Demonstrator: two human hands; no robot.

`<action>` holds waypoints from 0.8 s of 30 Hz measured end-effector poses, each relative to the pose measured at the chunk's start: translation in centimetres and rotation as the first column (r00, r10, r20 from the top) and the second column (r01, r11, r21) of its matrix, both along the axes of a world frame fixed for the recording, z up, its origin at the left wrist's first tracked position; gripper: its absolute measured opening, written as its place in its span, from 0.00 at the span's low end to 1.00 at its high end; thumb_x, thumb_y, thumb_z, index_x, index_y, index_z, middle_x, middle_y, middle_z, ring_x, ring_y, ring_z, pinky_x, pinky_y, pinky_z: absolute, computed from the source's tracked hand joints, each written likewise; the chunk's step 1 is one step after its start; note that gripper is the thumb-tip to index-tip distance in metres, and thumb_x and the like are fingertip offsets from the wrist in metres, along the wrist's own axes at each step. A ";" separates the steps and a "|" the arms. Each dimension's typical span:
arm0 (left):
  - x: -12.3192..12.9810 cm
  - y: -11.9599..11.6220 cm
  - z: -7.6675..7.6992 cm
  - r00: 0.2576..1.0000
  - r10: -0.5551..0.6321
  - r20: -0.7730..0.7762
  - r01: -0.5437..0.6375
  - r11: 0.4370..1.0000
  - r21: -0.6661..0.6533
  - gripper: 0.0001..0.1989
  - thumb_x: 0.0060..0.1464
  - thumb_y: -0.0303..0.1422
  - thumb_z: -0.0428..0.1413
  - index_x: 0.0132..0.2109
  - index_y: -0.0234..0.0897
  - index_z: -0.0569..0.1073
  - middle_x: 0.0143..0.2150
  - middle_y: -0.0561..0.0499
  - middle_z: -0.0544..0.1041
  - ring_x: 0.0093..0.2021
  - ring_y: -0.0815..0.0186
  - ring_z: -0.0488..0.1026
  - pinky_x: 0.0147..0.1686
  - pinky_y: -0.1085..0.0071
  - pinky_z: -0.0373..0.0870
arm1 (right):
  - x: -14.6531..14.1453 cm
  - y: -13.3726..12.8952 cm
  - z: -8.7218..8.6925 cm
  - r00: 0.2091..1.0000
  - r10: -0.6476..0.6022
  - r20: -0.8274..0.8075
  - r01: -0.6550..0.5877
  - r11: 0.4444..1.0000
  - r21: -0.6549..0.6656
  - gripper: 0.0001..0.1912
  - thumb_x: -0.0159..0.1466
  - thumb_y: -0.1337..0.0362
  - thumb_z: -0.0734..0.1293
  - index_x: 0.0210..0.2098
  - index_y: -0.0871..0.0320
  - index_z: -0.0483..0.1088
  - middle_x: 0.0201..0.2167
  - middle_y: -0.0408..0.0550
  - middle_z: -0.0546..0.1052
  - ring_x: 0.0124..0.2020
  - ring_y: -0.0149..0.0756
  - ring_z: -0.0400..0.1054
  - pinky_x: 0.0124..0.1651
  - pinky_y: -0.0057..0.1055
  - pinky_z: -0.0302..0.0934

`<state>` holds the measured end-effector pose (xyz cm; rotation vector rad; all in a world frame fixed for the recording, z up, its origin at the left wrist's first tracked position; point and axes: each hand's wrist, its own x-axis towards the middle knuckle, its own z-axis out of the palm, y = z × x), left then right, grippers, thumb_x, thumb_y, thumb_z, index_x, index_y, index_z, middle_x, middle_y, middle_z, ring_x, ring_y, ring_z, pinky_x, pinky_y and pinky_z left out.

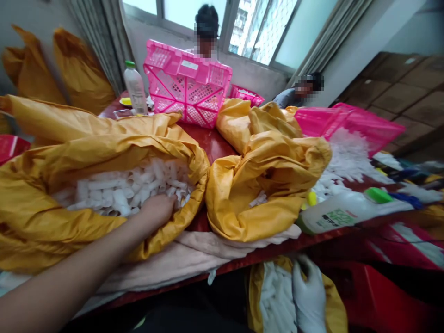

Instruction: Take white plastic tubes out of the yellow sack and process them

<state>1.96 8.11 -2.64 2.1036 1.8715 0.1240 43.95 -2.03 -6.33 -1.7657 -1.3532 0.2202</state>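
Note:
My bare left hand (160,210) reaches over the near rim of a large yellow sack (86,152). Its fingers dip in among short white tubes (121,194), so their tips are hidden. Lower right, below the table edge, my right hand (308,291) wears a white glove. Its fingers are curled, with thumb and forefinger forming a loop; whatever may be in them does not show. Beside it, a smaller yellow bag (256,296) holds longer-looking white tubes (277,296). A second yellow sack (239,185) stands on the table with a few white pieces (258,199) inside.
A pink crate (187,83) stands across the red table (211,141). At right, white pieces (347,157) spill from another pink crate (367,125), near a lying green-capped bottle (342,212). A pale cloth (208,249) lines the front edge. Two people sit beyond.

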 end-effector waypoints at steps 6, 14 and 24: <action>0.2 -0.6 1.5 0.999 0.035 0.010 -0.036 0.998 0.053 0.19 0.49 0.27 0.47 0.49 0.29 0.67 0.41 0.34 0.74 0.41 0.48 0.73 0.39 0.57 0.67 | -5.1 14.9 7.2 0.893 0.397 0.210 -0.318 0.889 -0.329 0.11 0.59 0.68 0.61 0.41 0.59 0.71 0.46 0.54 0.73 0.51 0.40 0.65 0.56 0.34 0.54; 2.8 -6.0 4.5 0.767 0.066 0.638 -0.112 0.993 0.032 0.22 0.56 0.41 0.46 0.56 0.37 0.58 0.42 0.47 0.73 0.38 0.63 0.72 0.43 0.67 0.68 | -9.4 18.5 7.7 0.768 0.633 -0.096 -0.604 0.667 -0.436 0.10 0.57 0.61 0.67 0.35 0.61 0.71 0.24 0.41 0.72 0.24 0.28 0.65 0.30 0.28 0.63; 5.5 -8.6 3.8 0.466 0.052 0.883 0.050 0.995 -0.085 0.21 0.57 0.45 0.50 0.51 0.36 0.68 0.42 0.46 0.74 0.42 0.64 0.70 0.43 0.71 0.67 | -22.2 7.5 10.7 0.023 0.439 -0.898 -0.622 0.710 0.331 0.20 0.53 0.64 0.70 0.42 0.48 0.61 0.25 0.36 0.74 0.16 0.21 0.60 0.17 0.17 0.54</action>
